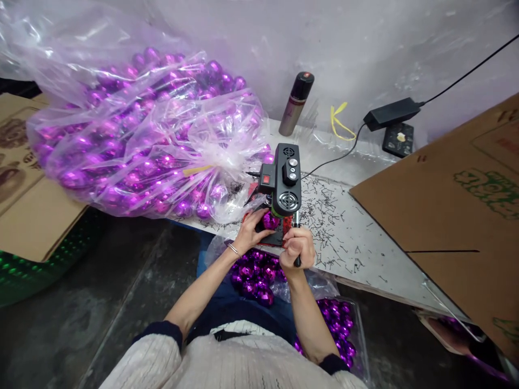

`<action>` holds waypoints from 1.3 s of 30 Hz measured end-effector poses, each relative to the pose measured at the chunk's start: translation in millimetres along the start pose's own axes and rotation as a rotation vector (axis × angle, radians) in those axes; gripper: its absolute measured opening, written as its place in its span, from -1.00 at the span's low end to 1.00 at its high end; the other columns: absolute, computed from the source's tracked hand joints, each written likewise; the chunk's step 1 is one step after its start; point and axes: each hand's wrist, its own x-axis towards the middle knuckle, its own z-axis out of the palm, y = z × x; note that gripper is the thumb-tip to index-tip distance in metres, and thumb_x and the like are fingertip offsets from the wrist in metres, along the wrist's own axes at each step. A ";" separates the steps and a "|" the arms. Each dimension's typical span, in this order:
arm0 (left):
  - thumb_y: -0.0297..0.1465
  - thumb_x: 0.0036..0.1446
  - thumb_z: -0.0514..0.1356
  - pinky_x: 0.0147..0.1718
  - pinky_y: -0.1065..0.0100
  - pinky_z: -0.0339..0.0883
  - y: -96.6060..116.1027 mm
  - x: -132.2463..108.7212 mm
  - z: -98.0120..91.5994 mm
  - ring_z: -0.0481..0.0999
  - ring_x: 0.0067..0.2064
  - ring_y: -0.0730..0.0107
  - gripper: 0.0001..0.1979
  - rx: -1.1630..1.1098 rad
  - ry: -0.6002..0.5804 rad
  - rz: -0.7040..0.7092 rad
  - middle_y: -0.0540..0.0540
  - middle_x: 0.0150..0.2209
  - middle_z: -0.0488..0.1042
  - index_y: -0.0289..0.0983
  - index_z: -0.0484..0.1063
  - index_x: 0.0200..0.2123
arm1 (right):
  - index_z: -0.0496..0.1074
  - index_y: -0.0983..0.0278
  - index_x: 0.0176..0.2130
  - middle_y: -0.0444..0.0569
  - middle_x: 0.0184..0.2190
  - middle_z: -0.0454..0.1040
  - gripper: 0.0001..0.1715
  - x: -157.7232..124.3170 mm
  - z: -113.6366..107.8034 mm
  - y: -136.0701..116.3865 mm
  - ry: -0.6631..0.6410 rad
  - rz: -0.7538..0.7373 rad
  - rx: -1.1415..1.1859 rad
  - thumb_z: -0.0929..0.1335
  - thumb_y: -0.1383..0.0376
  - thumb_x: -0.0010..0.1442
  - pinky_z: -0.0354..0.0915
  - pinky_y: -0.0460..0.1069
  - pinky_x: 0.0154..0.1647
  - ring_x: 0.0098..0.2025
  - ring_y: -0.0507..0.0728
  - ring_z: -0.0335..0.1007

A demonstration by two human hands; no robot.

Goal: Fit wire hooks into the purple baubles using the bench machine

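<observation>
Far to the left of the hands, a flat piece of cardboard [36, 216] is lying under a big clear bag [141, 135]. The bag is bulging with shiny purple balls and is filling most of the table's left side, so there is little free room there. Its knotted end is reaching almost to the small machine.

The left hand [250, 231] is resting at the table's [365, 243] near edge, its fingers curling against a purple ball [270, 220] that is sitting under the small black machine [284, 181]. The hand is touching the ball on its left side; I cannot tell how tightly it is holding. A thin bracelet is showing on that wrist.

Just to the right, the right hand [297, 249] is closing tightly around the machine's thin black handle [297, 237], right beside the left hand. The two hands are nearly touching.

Below the hands, a smaller bag of purple balls [255, 275] is lying in the person's lap, off the table edge.

Behind the hands, a dark spray can [295, 104] is standing upright near the wall. To the right of the hands, the table is lying open, sprinkled with tiny black bits. Farther right, a big sheet of cardboard [454, 216] is covering the table's end, and a black power box [391, 112] with its cord is sitting behind it.
</observation>
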 end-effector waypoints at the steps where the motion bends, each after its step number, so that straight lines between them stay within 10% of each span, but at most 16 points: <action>1: -0.07 0.14 0.35 0.32 -0.07 0.23 -0.2 -0.4 0.4 0.49 0.23 0.01 -0.29 0.001 -0.001 -0.001 -0.29 0.18 0.50 -0.22 0.32 0.28 | 0.25 0.20 -0.42 -0.14 -0.45 0.35 -0.68 -0.6 0.4 1.3 0.004 -0.011 0.003 0.17 0.32 0.39 0.28 0.00 -0.33 -0.44 0.03 0.31; 13: -0.10 0.16 0.35 0.29 -0.10 0.26 2.0 0.6 0.7 0.50 0.22 0.01 -0.34 -0.038 0.003 -0.003 -0.31 0.16 0.51 -0.24 0.34 0.25 | 0.23 0.19 -0.43 -0.17 -0.48 0.35 -0.64 -10.5 1.7 15.7 -0.041 -0.127 -0.055 0.15 0.27 0.42 0.37 0.02 -0.29 -0.46 0.02 0.35; 19: -0.12 0.17 0.35 0.28 -0.14 0.26 6.6 3.3 -0.5 0.50 0.21 -0.01 -0.33 -0.025 0.012 0.013 -0.33 0.16 0.50 -0.23 0.31 0.27 | 0.24 0.21 -0.52 -0.16 -0.56 0.33 -0.59 29.9 -2.0 -12.6 0.043 0.036 -0.025 0.20 0.36 0.38 0.19 -0.02 -0.46 -0.50 0.02 0.30; 29: -0.22 0.28 0.22 0.14 -0.07 0.42 46.2 -94.6 -24.4 0.43 0.26 -0.06 -0.33 0.209 -0.265 0.317 -0.43 0.23 0.40 -0.29 0.14 0.38 | 0.28 0.22 -0.52 -0.12 -0.52 0.38 -0.60 28.1 -6.8 -17.4 -0.012 0.078 -0.029 0.23 0.39 0.36 0.19 -0.01 -0.41 -0.44 0.04 0.34; 39: -0.53 0.25 0.01 0.13 -0.12 0.34 -12.9 65.0 -96.9 0.54 0.08 -0.08 -0.63 0.550 -0.061 -0.175 -0.40 -0.03 0.55 -0.39 0.43 0.07 | 0.29 0.22 -0.52 -0.12 -0.51 0.39 -0.61 21.9 -4.9 -15.5 0.000 0.079 -0.030 0.23 0.39 0.35 0.19 0.00 -0.42 -0.45 0.04 0.33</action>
